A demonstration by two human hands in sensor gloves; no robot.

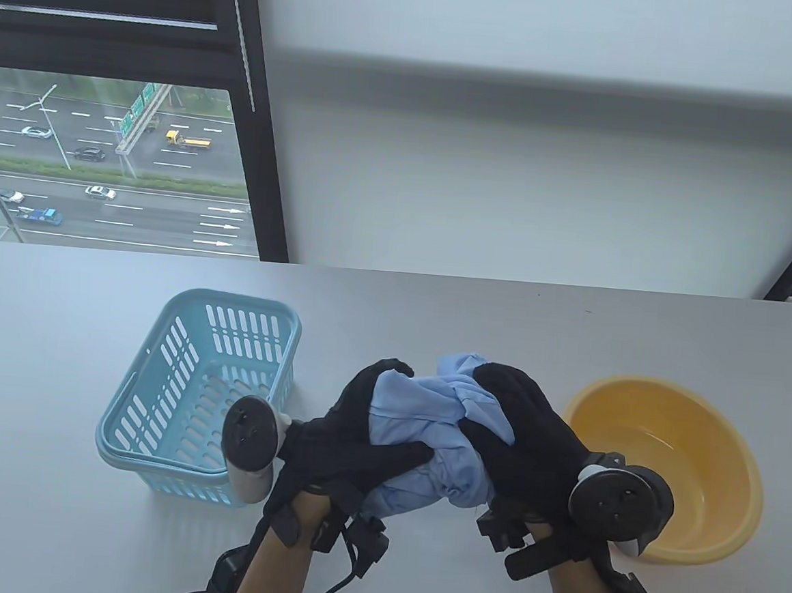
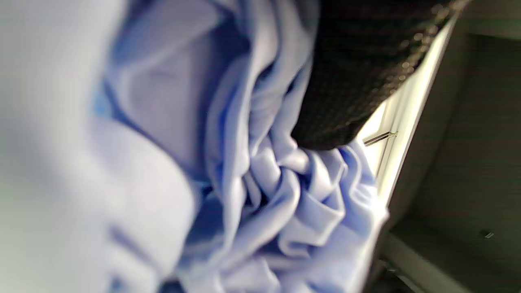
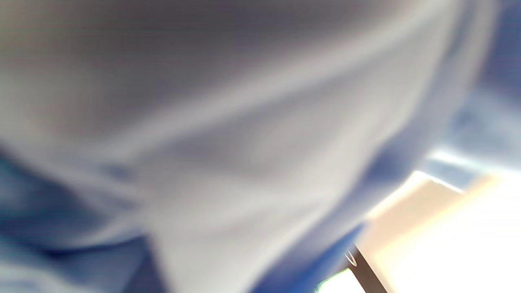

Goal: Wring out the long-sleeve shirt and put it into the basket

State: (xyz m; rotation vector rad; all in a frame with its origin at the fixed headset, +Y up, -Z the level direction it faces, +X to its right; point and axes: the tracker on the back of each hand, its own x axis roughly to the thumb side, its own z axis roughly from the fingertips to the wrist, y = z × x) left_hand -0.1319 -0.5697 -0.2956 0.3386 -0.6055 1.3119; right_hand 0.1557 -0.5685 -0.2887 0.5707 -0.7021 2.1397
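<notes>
A light blue long-sleeve shirt (image 1: 425,442) is bunched into a twisted wad above the table, between the basket and the basin. My left hand (image 1: 375,432) grips its left part, fingers curled over the top and thumb across the front. My right hand (image 1: 515,429) grips its right part from above. The pale blue slotted basket (image 1: 156,387) stands to the left and holds nothing that I can see. In the left wrist view the creased shirt (image 2: 244,183) fills the frame, with a gloved finger (image 2: 350,81) pressed on it. The right wrist view shows only blurred cloth (image 3: 228,134).
A yellow plastic basin (image 1: 721,431) stands at the right, close to my right wrist. The grey table (image 1: 572,324) runs back to a window and a white blind. Cables hang from both wrists near the front edge.
</notes>
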